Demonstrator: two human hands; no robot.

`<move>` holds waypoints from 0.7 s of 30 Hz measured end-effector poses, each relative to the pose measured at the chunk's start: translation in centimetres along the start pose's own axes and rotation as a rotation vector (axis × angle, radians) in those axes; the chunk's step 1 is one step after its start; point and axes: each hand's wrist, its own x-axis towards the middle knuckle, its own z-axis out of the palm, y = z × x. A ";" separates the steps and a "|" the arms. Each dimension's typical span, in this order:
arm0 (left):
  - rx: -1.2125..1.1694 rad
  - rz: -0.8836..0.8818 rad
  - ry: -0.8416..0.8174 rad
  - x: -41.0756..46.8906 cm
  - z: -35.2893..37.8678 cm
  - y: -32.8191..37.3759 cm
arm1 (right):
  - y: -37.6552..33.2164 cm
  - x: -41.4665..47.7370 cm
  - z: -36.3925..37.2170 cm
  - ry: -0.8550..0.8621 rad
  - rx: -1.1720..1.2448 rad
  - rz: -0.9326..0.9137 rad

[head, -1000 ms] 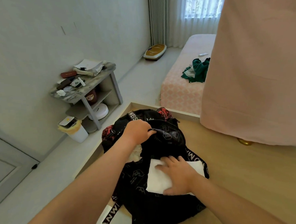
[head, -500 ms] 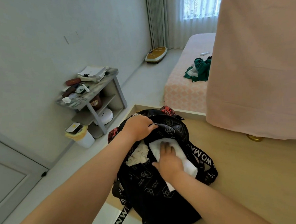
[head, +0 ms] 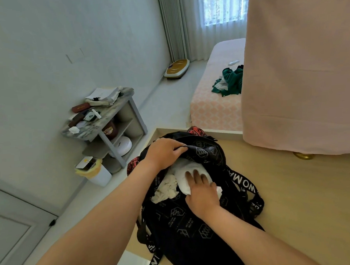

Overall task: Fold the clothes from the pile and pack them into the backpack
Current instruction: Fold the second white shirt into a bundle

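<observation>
1. Both hands work: my left hand [head: 165,151] grips the backpack [head: 195,222] by its flap, low middle of the frame.
2. My right hand [head: 201,193], fingers flat, pushes the white cloth [head: 184,172] inside.
3. I should push slowly, keeping it folded.

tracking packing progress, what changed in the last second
The right hand slid the folded white garment off the front of the backpack, up into its opening, pressing it in with flat fingers. The left hand still grips its top edge, holding it open. Green clothes on the bed are unmoved.
</observation>
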 end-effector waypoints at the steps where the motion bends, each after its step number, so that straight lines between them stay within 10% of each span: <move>1: -0.012 -0.002 0.002 0.0 0.0 -0.2 | -0.4 0.6 0.0 -0.004 0.022 0.010; 10: -0.119 0.054 0.049 0.1 0.4 -0.3 | -0.2 1.5 0.4 0.009 0.016 0.181; 21: -0.237 0.071 0.074 0.1 0.8 -0.5 | -1.1 3.3 1.2 -0.052 0.224 -0.092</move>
